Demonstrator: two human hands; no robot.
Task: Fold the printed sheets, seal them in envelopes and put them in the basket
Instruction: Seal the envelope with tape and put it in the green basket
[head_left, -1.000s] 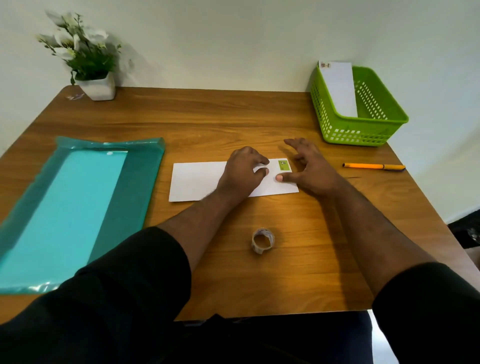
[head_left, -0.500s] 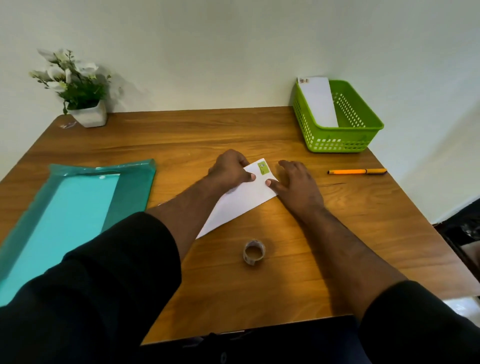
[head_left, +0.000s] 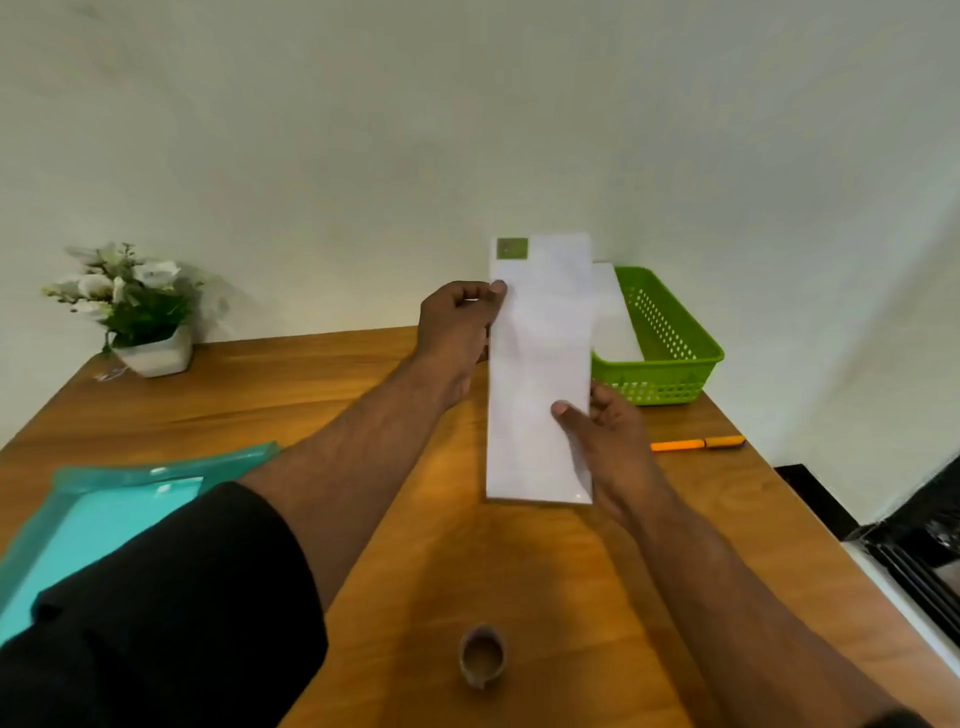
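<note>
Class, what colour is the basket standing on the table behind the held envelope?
Bright green, with a perforated wall: the basket, seen best in the head view.

Both hands grip the white envelope (head_left: 540, 364) upright above the table (head_left: 519, 571): left hand (head_left: 457, 327) at nine o'clock, right hand (head_left: 608, 441) at five; green basket (head_left: 670, 364) at three o'clock.

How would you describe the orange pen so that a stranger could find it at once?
Start at the wooden table and go to the green basket at its far right corner. Just in front of the basket lies the orange pen, the only slim orange thing there.
</note>
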